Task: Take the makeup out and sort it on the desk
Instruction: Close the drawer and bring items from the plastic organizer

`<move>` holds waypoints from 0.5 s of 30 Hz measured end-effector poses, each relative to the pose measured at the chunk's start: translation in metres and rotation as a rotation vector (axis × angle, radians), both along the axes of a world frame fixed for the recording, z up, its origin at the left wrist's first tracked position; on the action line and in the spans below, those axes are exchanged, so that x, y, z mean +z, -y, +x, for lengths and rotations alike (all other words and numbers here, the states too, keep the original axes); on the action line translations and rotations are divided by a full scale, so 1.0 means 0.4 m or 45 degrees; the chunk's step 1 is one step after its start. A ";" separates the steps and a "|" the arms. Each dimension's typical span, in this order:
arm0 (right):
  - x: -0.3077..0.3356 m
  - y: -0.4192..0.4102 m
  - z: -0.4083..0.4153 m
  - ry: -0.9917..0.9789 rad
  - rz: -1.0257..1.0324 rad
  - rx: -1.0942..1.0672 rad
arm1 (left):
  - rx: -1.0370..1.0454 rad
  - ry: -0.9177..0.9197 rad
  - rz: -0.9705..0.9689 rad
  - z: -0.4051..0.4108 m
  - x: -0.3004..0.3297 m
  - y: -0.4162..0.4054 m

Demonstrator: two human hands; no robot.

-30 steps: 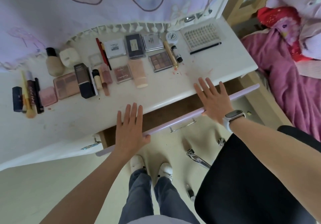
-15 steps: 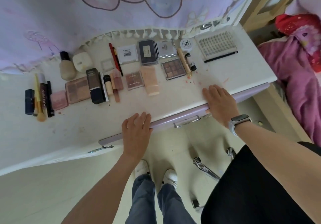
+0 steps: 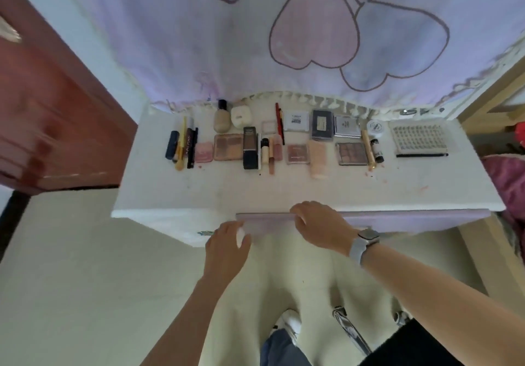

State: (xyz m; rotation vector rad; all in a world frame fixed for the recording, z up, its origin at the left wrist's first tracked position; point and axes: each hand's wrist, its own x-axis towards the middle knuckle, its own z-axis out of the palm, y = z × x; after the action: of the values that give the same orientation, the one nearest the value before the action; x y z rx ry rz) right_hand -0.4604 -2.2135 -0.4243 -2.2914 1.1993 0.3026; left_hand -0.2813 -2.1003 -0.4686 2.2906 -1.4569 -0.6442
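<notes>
— Head view first: what lies around the hands?

— A white table fills the middle of the frame, with a pale cloth bearing heart outlines hanging behind it. Makeup is laid out in rows along the table's far half. At the left of the row sit a dark tube, a brush and a black pencil; then a pink compact, a foundation bottle, a white sponge case and a brown palette. In the middle lie a dark box, a red pencil and a peach tube. To the right are a second palette, a round white pot and a lash tray with a black liner just below it.

— Anything else nearby?

— A red-brown door at the upper left, pink bedding at the right edge, a black chair in the lower right, and a white shoe on the floor at the bottom.

— And the hands?

— Right hand, wearing a watch, rests on the top edge of the lilac drawer front, fingers bent loosely over it. Left hand hangs just below the drawer's left corner, fingers loosely spread, gripping nothing; whether it touches the drawer I cannot tell. Neither hand is near the makeup.
</notes>
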 end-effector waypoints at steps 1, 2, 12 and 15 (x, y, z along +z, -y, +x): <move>0.024 -0.023 0.057 0.009 0.012 0.098 | 0.080 -0.018 -0.016 0.047 0.027 -0.041; 0.049 -0.051 0.115 0.025 0.020 0.180 | 0.152 -0.019 -0.036 0.096 0.056 -0.089; 0.225 -0.727 0.679 0.326 0.029 0.974 | 0.955 0.205 -0.160 0.407 0.314 -0.962; 0.239 -1.048 0.777 0.386 0.125 1.209 | 1.287 0.238 -0.138 0.380 0.329 -1.302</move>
State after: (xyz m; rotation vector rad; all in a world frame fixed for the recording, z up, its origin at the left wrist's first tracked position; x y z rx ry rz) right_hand -0.1497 -1.7941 -0.3287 -2.5389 -0.1085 0.3124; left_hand -0.1291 -1.5795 -0.3369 2.6098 -0.2269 -0.0384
